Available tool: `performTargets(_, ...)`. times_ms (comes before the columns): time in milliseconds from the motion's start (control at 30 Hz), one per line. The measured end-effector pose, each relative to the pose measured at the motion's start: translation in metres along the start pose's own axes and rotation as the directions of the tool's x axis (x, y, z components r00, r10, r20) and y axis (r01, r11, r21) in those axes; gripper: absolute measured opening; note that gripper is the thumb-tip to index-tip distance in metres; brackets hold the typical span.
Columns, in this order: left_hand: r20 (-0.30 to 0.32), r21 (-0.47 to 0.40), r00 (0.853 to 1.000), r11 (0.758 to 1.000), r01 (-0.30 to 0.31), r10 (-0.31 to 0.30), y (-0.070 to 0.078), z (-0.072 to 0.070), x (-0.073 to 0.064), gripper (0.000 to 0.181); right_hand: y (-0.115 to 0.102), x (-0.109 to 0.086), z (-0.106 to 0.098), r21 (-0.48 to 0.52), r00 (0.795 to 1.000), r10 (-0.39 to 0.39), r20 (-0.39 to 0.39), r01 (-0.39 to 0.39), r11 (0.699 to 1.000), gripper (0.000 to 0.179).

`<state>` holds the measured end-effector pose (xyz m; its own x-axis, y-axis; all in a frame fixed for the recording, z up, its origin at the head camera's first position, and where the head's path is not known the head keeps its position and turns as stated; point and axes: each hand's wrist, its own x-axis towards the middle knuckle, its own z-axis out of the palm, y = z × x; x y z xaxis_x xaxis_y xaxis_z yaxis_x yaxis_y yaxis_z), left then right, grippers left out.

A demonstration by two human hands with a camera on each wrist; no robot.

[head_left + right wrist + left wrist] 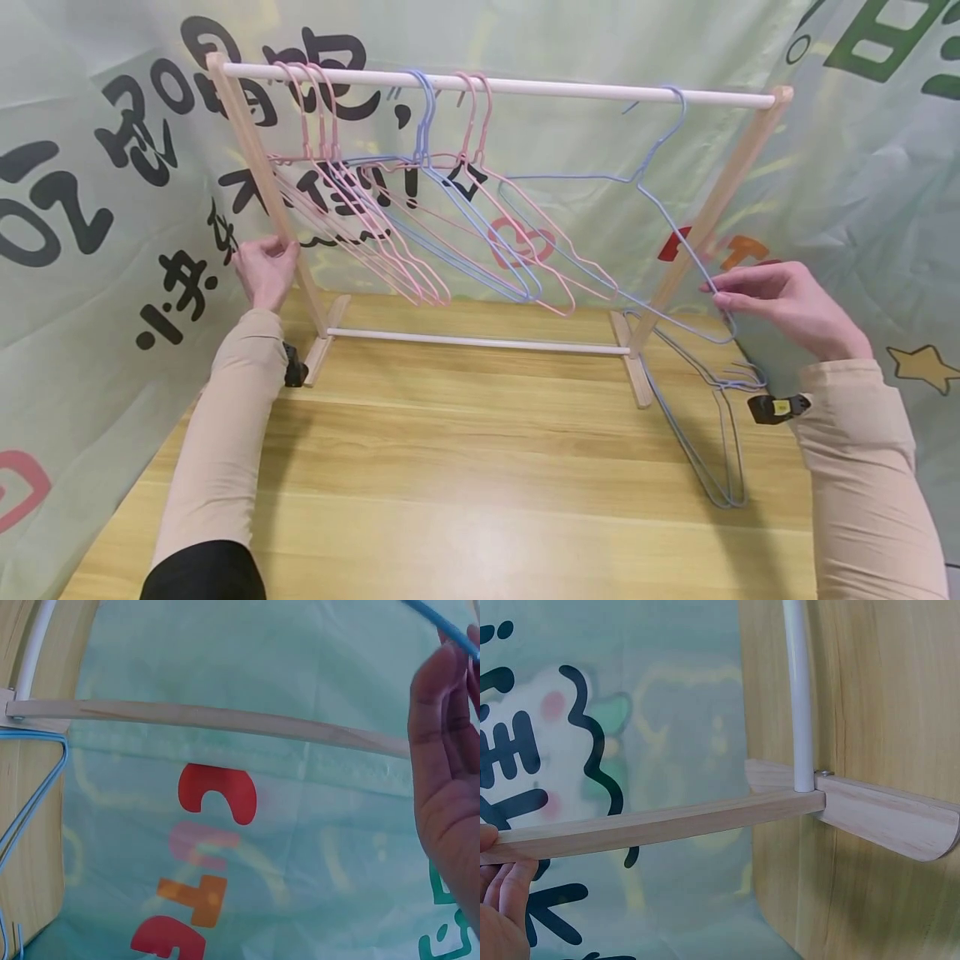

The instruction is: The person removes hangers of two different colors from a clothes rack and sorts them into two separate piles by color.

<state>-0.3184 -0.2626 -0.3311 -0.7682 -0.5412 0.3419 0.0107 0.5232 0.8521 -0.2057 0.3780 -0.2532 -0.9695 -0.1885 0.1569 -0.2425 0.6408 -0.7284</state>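
A clothes rack stands on the table, with a white top rod (555, 86) between wooden posts. My left hand (266, 268) grips the left post (251, 150) around mid-height; the left wrist view shows thumb and fingers on either side of that post (660, 822). At the rod's right end hangs a blue clothes hanger (577, 176), its hook over the rod. My right hand (795, 308) pinches the hanger near its lower right corner. In the right wrist view, the right hand (450, 750) holds the blue wire (442, 626) at the upper right edge.
Pink hangers (322, 112) hang at the rod's left, then blue hangers (427, 117), then more pink ones (487, 117). More blue hangers (738, 450) lie on the wooden table (480, 467) beside the right foot (641, 387). A printed cloth (600, 42) stands behind.
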Motion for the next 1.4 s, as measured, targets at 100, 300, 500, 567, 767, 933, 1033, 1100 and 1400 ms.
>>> performTargets(100,0.002,-0.005,1.0,1.0,0.001,-0.001,-0.001,0.0,0.001,0.028,0.0,0.0,0.002,0.01,1.0,-0.003,-0.019,0.004,1.0,0.021)
performTargets(300,0.011,-0.01,1.0,1.0,0.008,-0.008,0.0,0.0,0.0,0.028,-0.002,-0.002,0.005,0.055,0.997,-0.044,-0.063,0.047,0.997,0.015)
performTargets(500,0.01,-0.012,1.0,1.0,0.005,-0.005,0.001,-0.001,0.0,0.03,-0.001,-0.004,0.006,0.214,0.991,-0.101,-0.092,0.119,0.97,0.015)
performTargets(567,0.007,-0.009,1.0,1.0,-0.001,0.001,0.002,-0.001,0.0,0.029,0.001,-0.005,0.007,0.313,0.989,-0.113,-0.095,0.137,0.94,0.016)
performTargets(767,0.009,-0.011,1.0,1.0,0.001,-0.001,0.002,-0.001,0.001,0.029,0.003,-0.009,0.006,0.45,0.985,-0.128,-0.115,0.166,0.877,0.016)
performTargets(933,0.011,-0.018,1.0,1.0,0.012,-0.011,0.003,-0.001,0.001,0.029,0.002,-0.01,0.005,0.473,0.981,-0.136,-0.135,0.184,0.861,0.016)
performTargets(1033,0.012,-0.019,1.0,1.0,0.015,-0.014,0.003,-0.002,0.0,0.03,0.003,-0.012,0.004,0.453,0.984,-0.12,-0.135,0.169,0.875,0.015)
performTargets(1100,0.012,-0.018,1.0,1.0,0.013,-0.012,0.003,-0.002,0.0,0.03,0.005,-0.014,0.004,0.43,0.985,-0.111,-0.132,0.157,0.889,0.015)
performTargets(1400,0.02,-0.018,1.0,1.0,0.013,-0.013,0.002,-0.001,-0.001,0.03,0.028,-0.031,0.014,0.468,0.984,-0.114,-0.138,0.167,0.868,0.018)
